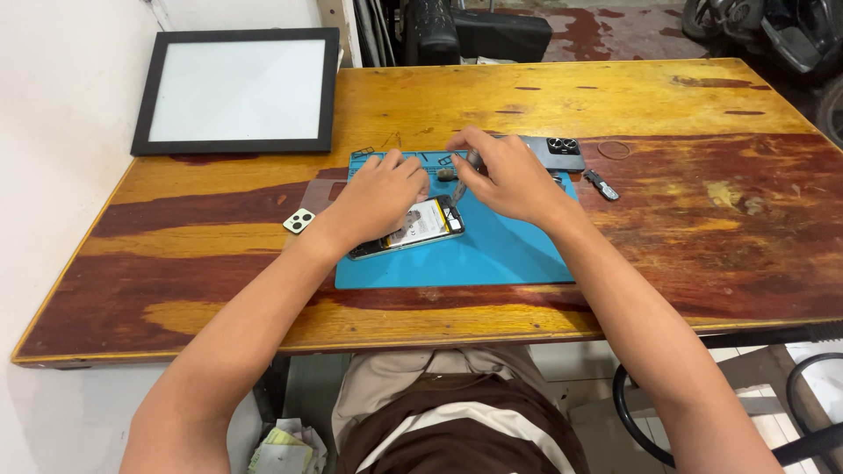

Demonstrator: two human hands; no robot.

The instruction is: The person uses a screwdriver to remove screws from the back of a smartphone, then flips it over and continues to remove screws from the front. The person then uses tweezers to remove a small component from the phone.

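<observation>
Bright, even daylight; soft glare sheens the varnished table [615,96] and the white panel [237,88]. Shadows faint under both forearms. Edges bow slightly; focus sharp.

The left hand [379,197] covers the upper half of the opened phone [420,226], so the parts there cannot be seen. At 2 o'clock from it, the right hand [507,175] hides most of a thin tool [463,183]; its tip is too small to tell.
</observation>
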